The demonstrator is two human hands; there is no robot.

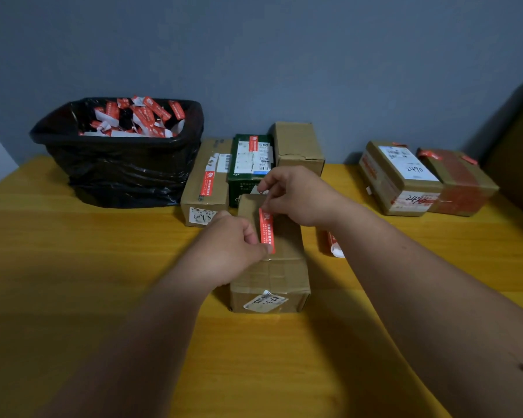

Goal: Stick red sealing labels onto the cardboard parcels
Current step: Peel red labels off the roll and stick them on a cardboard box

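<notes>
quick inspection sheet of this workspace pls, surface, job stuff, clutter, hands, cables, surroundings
surface: yellow wooden table.
job's things: red label lying along the top of the near parcel; behind it a labelled brown box, a green box and a plain box; two more parcels far right.
clutter: bin lined with a black bag, full of red and white label scraps; label stock right of the near parcel.
hands: left hand pinches the label's near end, right hand its far end.
cables: nothing seen.
surroundings: grey-blue wall.
</notes>
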